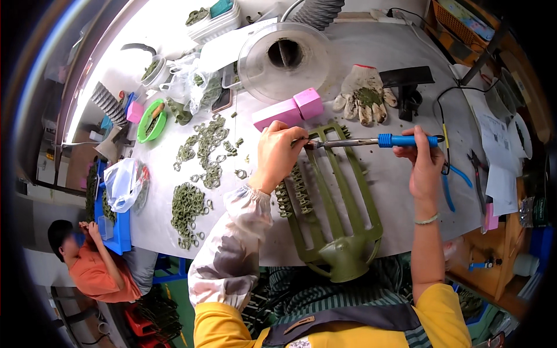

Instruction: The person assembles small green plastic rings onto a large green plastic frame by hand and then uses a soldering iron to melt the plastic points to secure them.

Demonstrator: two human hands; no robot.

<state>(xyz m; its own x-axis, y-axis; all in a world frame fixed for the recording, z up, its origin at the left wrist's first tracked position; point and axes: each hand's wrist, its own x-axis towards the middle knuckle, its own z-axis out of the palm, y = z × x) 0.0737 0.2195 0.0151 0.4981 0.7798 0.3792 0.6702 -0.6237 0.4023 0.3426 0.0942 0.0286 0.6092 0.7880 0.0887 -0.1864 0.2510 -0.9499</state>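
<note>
My right hand (422,165) grips the blue handle of a soldering iron (354,142), whose metal shaft points left across the top of a green frame. My left hand (278,153) is closed in a pinch right at the iron's tip; what its fingertips hold is too small to make out. Beneath both hands lies the green barred frame (342,191), with a funnel-shaped cup (346,258) at its near end. Small green ring pieces (300,194) stand in rows along its left bars. Loose green rings (188,211) lie in piles left of my left arm.
Behind the frame are pink blocks (278,115), a stained glove (365,95) and a clear round cover (249,64) under a duct hose. Blue-handled pliers (448,191) lie at right. A green bowl (152,124) stands at left; a person in orange (104,267) sits beyond.
</note>
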